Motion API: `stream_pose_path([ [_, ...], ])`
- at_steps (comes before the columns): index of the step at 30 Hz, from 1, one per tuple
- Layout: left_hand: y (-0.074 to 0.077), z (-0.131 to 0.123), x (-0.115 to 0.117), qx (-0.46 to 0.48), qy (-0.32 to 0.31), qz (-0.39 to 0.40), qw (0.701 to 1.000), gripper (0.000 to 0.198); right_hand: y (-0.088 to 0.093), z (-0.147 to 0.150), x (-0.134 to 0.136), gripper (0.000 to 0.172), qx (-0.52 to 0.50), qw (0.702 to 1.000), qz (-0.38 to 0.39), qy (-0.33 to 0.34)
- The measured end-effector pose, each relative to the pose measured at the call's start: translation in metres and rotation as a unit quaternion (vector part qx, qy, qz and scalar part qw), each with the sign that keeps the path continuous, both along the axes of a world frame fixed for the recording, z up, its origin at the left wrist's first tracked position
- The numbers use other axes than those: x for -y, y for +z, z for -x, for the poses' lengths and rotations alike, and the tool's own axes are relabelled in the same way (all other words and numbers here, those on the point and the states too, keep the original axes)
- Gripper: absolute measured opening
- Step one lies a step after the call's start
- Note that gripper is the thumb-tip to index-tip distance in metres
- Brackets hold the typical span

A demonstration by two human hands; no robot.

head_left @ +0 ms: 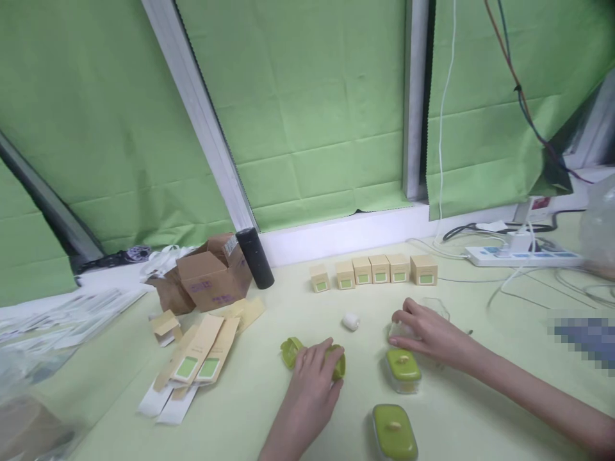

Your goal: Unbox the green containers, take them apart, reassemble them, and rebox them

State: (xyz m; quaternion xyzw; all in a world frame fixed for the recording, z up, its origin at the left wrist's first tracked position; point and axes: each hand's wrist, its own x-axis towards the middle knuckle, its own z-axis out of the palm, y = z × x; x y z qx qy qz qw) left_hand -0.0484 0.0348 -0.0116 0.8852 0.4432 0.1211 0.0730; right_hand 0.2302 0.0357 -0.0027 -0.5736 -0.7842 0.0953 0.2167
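Note:
My left hand [314, 371] rests on the table with bent fingers over a green plastic piece [339, 362], gripping it from above. Just left of those fingers lies another curved green piece [291, 352]. My right hand [423, 330] is closed on a clear plastic piece [401, 331], whose shape is partly hidden by the fingers. Below that hand stands a small clear box with a green knobbed lid [403, 365]. A second box with a green lid [394, 432] is nearer to me. A small white roll [351, 321] lies between and beyond my hands.
Several small tan cartons [379, 269] line the back. Flattened tan cartons [204, 349] lie at left, near an open cardboard box [211, 272] and a black cylinder [255, 258]. A power strip [526, 256] with loose cables sits at back right.

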Motion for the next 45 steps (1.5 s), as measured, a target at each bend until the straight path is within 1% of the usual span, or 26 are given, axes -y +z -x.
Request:
stream_pose_path([
  [1,-0.001,0.0,0.0,0.009,-0.001,-0.001,1.0,0.043,0.002,0.0,0.001,0.047,-0.018,1.0,0.005,-0.003],
  [3,-0.001,0.001,0.002,0.033,0.001,0.005,0.999,0.045,0.007,-0.002,0.003,0.044,-0.096,0.995,0.011,-0.02],
  [4,0.0,0.001,0.003,0.046,0.003,0.01,0.999,0.047,0.01,-0.004,0.004,0.041,-0.149,0.988,0.012,-0.037],
  [6,0.005,0.0,0.004,0.07,0.01,0.022,0.997,0.052,0.016,-0.01,0.003,0.034,-0.262,0.961,0.015,-0.085],
  [8,0.013,-0.002,0.003,0.089,0.023,0.024,0.995,0.053,0.02,-0.015,0.001,0.032,-0.38,0.917,0.035,-0.114],
  [9,0.018,-0.003,0.002,0.096,0.031,0.023,0.995,0.052,0.022,-0.017,0.0,0.032,-0.441,0.889,0.053,-0.108],
  [11,0.03,-0.005,-0.001,0.106,0.044,0.015,0.993,0.046,0.026,-0.018,-0.001,0.034,-0.536,0.836,0.096,-0.067],
  [13,0.04,-0.005,-0.004,0.107,0.049,0.006,0.993,0.041,0.029,-0.016,0.001,0.034,-0.596,0.79,0.143,-0.024],
  [15,0.041,-0.002,-0.003,0.098,0.054,0.0,0.994,0.041,0.03,-0.013,0.003,0.031,-0.63,0.755,0.18,-0.011],
  [17,0.035,0.002,0.001,0.078,0.061,-0.005,0.995,0.051,0.029,-0.011,0.005,0.029,-0.658,0.725,0.203,-0.011],
  [18,0.03,0.003,0.003,0.064,0.066,-0.007,0.996,0.056,0.028,-0.01,0.005,0.028,-0.664,0.719,0.204,-0.011],
  [20,0.019,0.004,0.008,0.044,0.075,-0.009,0.996,0.058,0.026,-0.009,0.006,0.027,-0.665,0.719,0.202,-0.006],
  [22,0.013,0.001,0.012,0.052,0.08,-0.003,0.995,0.048,0.024,-0.007,0.008,0.03,-0.648,0.736,0.198,0.006],
  [24,0.014,-0.007,0.013,0.111,0.079,0.022,0.99,0.041,0.026,-0.003,0.013,0.036,-0.599,0.78,0.183,0.011],
  [26,0.019,-0.017,0.013,0.209,0.084,0.094,0.97,0.045,0.029,0.004,0.021,0.038,-0.539,0.825,0.166,0.027],
  [27,0.023,-0.022,0.013,0.261,0.087,0.153,0.949,0.049,0.031,0.009,0.026,0.038,-0.516,0.84,0.161,0.044],
  [29,0.029,-0.031,0.011,0.346,0.088,0.263,0.896,0.057,0.036,0.019,0.035,0.036,-0.495,0.849,0.163,0.091],
  [31,0.032,-0.036,0.009,0.399,0.074,0.308,0.861,0.062,0.039,0.029,0.043,0.032,-0.49,0.851,0.15,0.118],
  [33,0.033,-0.039,0.008,0.423,0.046,0.335,0.84,0.066,0.04,0.037,0.048,0.028,-0.479,0.861,0.124,0.116],
  [34,0.033,-0.039,0.008,0.434,0.026,0.363,0.824,0.069,0.039,0.039,0.049,0.026,-0.472,0.867,0.113,0.111],
  [36,0.031,-0.039,0.012,0.468,-0.025,0.442,0.765,0.077,0.037,0.042,0.05,0.025,-0.46,0.875,0.109,0.106],
  [38,0.027,-0.039,0.017,0.517,-0.07,0.504,0.689,0.079,0.032,0.043,0.051,0.025,-0.448,0.878,0.121,0.115],
  [40,0.023,-0.04,0.022,0.565,-0.087,0.533,0.624,0.07,0.026,0.046,0.054,0.026,-0.442,0.88,0.126,0.118],
  [41,0.022,-0.04,0.024,0.586,-0.084,0.537,0.601,0.064,0.023,0.047,0.056,0.027,-0.442,0.882,0.121,0.112],
  [43,0.02,-0.04,0.026,0.632,-0.057,0.516,0.574,0.056,0.021,0.051,0.06,0.033,-0.442,0.889,0.094,0.078],
  [45,0.02,-0.038,0.025,0.678,-0.012,0.47,0.565,0.046,0.022,0.053,0.062,0.037,-0.42,0.904,0.053,0.052],
])
